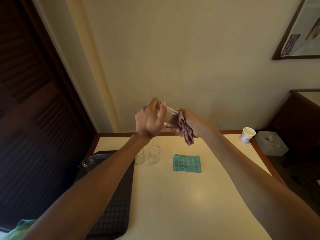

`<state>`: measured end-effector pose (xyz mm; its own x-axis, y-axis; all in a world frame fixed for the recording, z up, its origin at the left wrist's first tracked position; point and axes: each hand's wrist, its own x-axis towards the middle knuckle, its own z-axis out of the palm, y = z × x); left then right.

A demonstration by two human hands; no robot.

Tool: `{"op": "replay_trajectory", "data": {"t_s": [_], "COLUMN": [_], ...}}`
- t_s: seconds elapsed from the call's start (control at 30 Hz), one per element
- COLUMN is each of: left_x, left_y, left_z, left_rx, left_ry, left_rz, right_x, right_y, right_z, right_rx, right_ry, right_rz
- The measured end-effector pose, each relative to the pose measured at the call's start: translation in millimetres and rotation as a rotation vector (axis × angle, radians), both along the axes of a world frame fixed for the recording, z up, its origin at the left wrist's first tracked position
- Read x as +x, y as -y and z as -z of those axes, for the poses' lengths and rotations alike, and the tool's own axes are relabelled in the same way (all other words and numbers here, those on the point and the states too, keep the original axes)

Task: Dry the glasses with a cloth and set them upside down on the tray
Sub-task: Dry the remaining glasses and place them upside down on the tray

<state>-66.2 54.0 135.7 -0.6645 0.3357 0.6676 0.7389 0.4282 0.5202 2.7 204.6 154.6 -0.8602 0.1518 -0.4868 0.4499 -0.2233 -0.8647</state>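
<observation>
Above the counter (190,196), the left hand (149,118) has its fingers wrapped round a tilted glass (170,116). The right hand (188,121) has its fingers clasping a purple cloth (186,131) pushed into the glass's mouth. An upturned glass (88,162) sits on the dark tray (114,213). A near upright glass (154,155) and a far upright glass (140,157) stand beside the tray. The print on the paper cup (247,134) is too blurred to read.

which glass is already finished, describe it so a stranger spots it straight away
Find the dark rectangular tray on the left side of the cream table. Near its far end, just left of the person's left forearm, a clear glass tumbler stands upside down. The two other clear glasses on the table stand upright, off the tray.
</observation>
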Motion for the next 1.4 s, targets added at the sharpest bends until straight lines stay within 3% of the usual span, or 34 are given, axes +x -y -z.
{"op": "replay_trajectory", "data": {"t_s": [0.07,0.13,0.27,0.4,0.5,0.6,0.67,0.8,0.93,1.03,1.07,1.17,1.2,1.27,1.4], "left_x": [-2,1,4,4,5,8,8,5,2,7,6,-3,-6,-6,8], "left_y": [1,0,-11,-21,-23,-28,-27,-18,-17,-26,-33,-46,-48,-50,-39], "left_z": [7,10,4,0,1,2,7,18,21,21,20,9,8,3,4], "left_rx": [-0.022,-0.041,-0.028,0.179,0.202,0.156,0.061,-0.059,-0.185,-0.193,-0.202,-0.142,-0.111,-0.093,-0.193], "left_ry": [-0.081,-0.038,0.569,1.160,1.370,1.217,0.882,0.143,-0.213,-0.107,0.064,0.802,0.878,0.786,0.240], "left_rz": [0.024,0.012,-0.090,-0.055,-0.036,-0.027,-0.045,0.009,0.099,0.013,-0.033,-0.039,-0.027,-0.019,-0.027], "right_x": [4,4,1,12,12,12,6,4,16,13,12,8,8,8,12], "right_y": [0,6,17,26,26,14,4,-15,-24,-17,-14,-8,-7,-8,-14], "right_z": [2,6,28,41,40,41,39,31,40,44,44,52,54,55,45], "right_rx": [0.002,0.037,0.276,0.503,0.595,0.618,0.517,0.034,-0.179,-0.159,-0.129,0.079,0.144,0.176,-0.071], "right_ry": [0.015,-0.012,-0.244,-0.558,-0.596,-0.559,-0.433,-0.014,0.069,0.020,-0.033,-0.249,-0.302,-0.310,-0.067], "right_rz": [0.009,0.110,0.284,0.377,0.406,0.386,0.298,0.049,-0.100,0.073,0.164,0.391,0.424,0.445,0.268]}}
